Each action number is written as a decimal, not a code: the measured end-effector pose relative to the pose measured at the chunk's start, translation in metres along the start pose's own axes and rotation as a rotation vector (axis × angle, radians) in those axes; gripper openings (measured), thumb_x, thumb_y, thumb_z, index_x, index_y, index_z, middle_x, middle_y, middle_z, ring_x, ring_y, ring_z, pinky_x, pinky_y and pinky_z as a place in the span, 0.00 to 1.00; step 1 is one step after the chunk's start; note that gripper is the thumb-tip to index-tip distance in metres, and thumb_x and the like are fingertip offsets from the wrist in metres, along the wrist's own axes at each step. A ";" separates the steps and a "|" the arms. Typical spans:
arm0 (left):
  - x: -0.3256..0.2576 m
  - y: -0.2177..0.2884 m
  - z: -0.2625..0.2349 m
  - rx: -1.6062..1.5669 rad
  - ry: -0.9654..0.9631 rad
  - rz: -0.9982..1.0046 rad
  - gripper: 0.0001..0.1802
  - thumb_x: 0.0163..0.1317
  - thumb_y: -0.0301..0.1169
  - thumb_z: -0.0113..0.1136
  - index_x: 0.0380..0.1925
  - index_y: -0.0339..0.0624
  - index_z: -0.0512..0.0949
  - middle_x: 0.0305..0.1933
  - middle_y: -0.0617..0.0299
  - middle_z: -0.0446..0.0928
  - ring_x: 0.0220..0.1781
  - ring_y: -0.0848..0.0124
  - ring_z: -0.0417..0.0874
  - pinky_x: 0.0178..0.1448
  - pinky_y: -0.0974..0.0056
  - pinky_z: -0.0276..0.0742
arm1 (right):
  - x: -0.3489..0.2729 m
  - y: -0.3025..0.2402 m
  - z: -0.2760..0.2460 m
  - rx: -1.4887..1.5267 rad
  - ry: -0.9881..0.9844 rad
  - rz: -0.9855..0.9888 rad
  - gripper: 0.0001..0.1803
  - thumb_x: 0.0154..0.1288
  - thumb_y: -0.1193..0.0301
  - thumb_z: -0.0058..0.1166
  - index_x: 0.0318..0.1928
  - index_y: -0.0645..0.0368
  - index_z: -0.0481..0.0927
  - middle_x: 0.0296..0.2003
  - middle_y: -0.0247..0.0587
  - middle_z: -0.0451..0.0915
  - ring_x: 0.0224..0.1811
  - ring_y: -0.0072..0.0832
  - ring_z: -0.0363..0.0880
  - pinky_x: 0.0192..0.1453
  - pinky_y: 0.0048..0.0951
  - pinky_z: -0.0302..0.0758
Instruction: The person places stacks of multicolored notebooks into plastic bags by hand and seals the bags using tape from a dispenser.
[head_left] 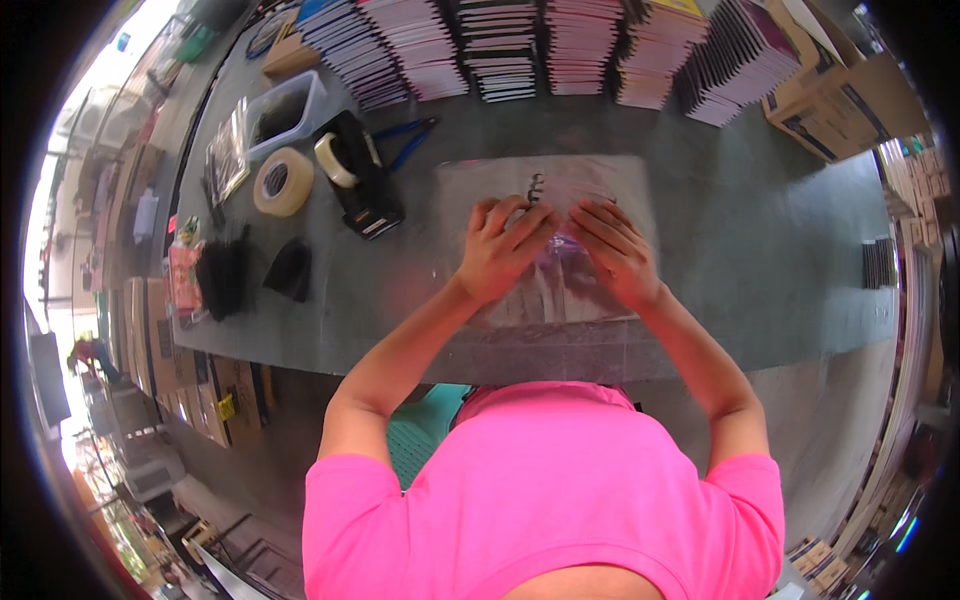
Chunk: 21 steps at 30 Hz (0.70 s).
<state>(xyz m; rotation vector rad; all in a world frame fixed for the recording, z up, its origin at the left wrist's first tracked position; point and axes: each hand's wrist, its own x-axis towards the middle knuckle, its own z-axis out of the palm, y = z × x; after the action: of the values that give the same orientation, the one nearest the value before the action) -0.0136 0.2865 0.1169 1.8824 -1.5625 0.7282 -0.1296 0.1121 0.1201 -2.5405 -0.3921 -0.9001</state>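
Note:
In front of me lies a pale rectangular sheet (600, 180) on the dark table. Over it, both my hands work at a piece of thin, shiny clear plastic (556, 262) with a purple glint. My left hand (503, 245) has its fingers bent and drawn together at the plastic's left side. A small black coil (536, 186) shows just beyond those fingertips. From the right, my right hand (618, 250) leans in with its fingers close together, tips at the plastic. The thumbs and the exact pinch are hard to see.
Tall stacks of notebooks (500, 50) line the table's far side, with an open cardboard box (850, 105) at their right. Leftward are a black tape dispenser (365, 190), a tape roll (283, 182), blue-handled pliers (408, 140), a clear plastic bin (290, 112) and black pieces (290, 270).

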 end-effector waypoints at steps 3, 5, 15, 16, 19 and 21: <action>0.001 0.002 -0.007 -0.069 -0.026 -0.061 0.18 0.46 0.30 0.63 0.41 0.47 0.78 0.46 0.66 0.76 0.47 0.64 0.74 0.50 0.57 0.65 | -0.001 0.001 0.002 -0.042 0.045 -0.009 0.16 0.49 0.79 0.56 0.42 0.60 0.80 0.47 0.40 0.79 0.55 0.36 0.75 0.61 0.40 0.68; -0.001 -0.015 -0.020 -0.072 0.019 -0.165 0.16 0.50 0.32 0.63 0.41 0.46 0.78 0.46 0.63 0.76 0.47 0.62 0.74 0.50 0.57 0.65 | -0.003 0.007 0.001 -0.059 0.043 -0.030 0.15 0.50 0.79 0.56 0.42 0.60 0.81 0.46 0.40 0.79 0.54 0.36 0.75 0.61 0.40 0.68; -0.093 -0.150 -0.080 0.056 0.238 -1.360 0.20 0.59 0.45 0.58 0.29 0.35 0.80 0.20 0.59 0.72 0.27 0.66 0.74 0.35 0.56 0.69 | 0.007 -0.009 0.004 0.028 -0.002 0.006 0.11 0.52 0.77 0.59 0.38 0.60 0.80 0.48 0.41 0.78 0.56 0.38 0.73 0.60 0.42 0.67; -0.082 -0.145 -0.078 0.195 0.258 -1.217 0.21 0.59 0.45 0.59 0.27 0.35 0.80 0.18 0.59 0.71 0.24 0.68 0.74 0.32 0.57 0.69 | 0.007 -0.007 0.000 0.009 -0.013 0.010 0.10 0.52 0.77 0.59 0.38 0.60 0.80 0.48 0.41 0.77 0.57 0.38 0.72 0.60 0.43 0.66; -0.069 -0.092 -0.090 -0.710 0.505 -1.561 0.19 0.56 0.42 0.62 0.24 0.34 0.80 0.19 0.59 0.73 0.18 0.64 0.71 0.27 0.58 0.69 | 0.006 0.005 -0.008 -0.015 -0.026 0.025 0.10 0.52 0.77 0.60 0.38 0.59 0.79 0.49 0.41 0.77 0.58 0.40 0.71 0.61 0.45 0.65; -0.103 -0.077 -0.090 -0.693 0.343 -1.617 0.18 0.55 0.41 0.62 0.24 0.33 0.79 0.20 0.56 0.75 0.20 0.62 0.74 0.28 0.59 0.71 | 0.011 0.008 -0.006 0.041 -0.023 0.024 0.11 0.53 0.77 0.59 0.39 0.58 0.78 0.49 0.41 0.77 0.58 0.40 0.71 0.62 0.45 0.64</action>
<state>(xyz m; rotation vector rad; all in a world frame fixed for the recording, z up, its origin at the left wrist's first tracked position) 0.0408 0.4321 0.0968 1.6314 0.2074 -0.2370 -0.1216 0.1038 0.1297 -2.5149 -0.3822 -0.8457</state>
